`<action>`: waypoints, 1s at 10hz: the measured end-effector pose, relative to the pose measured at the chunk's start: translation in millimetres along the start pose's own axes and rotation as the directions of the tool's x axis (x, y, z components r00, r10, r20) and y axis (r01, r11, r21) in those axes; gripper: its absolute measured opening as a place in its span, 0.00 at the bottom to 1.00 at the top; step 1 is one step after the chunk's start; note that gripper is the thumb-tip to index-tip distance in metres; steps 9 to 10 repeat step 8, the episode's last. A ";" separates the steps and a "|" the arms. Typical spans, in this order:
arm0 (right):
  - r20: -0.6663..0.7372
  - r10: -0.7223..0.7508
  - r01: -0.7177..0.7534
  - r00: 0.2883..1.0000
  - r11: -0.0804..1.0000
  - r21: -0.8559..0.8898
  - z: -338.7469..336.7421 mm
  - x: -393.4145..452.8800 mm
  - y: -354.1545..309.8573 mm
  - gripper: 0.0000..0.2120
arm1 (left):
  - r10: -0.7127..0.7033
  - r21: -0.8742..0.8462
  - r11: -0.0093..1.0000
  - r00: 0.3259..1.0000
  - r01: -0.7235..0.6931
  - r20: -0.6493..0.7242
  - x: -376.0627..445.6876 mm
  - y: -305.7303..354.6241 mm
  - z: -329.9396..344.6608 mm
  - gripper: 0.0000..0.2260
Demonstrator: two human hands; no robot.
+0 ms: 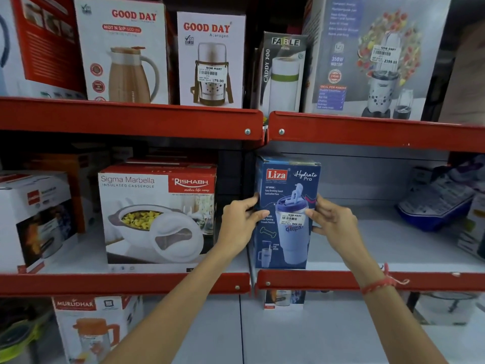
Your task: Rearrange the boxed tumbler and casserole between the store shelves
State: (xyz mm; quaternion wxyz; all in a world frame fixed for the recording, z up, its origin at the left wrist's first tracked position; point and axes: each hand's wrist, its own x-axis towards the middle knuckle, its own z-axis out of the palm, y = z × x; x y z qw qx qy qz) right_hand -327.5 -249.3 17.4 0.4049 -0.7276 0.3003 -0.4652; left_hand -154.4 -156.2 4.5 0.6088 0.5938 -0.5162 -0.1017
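The blue Liza tumbler box (287, 179) stands upright at the left end of the right middle shelf (367, 281). My left hand (240, 222) grips its left edge and my right hand (332, 219) grips its right edge, thumbs on the front face. The white and red Rishabh casserole box (157, 216) stands on the left middle shelf (118, 283), just left of my left hand and not touched.
Upper shelf holds Good Day flask boxes (126, 53), a Fable box (283, 74) and a blender box (375, 56). A white appliance box (34, 219) sits far left. A blue packet (441, 198) lies right of the tumbler box. A Murlidhar jug box (91, 329) stands below.
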 end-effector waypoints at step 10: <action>-0.163 -0.241 0.132 0.957 0.859 -0.495 14.1 -7.7 -13.1 0.27 | 0.052 -0.001 0.999 0.998 -0.052 -0.029 -4.8 3.1 -12.9 0.25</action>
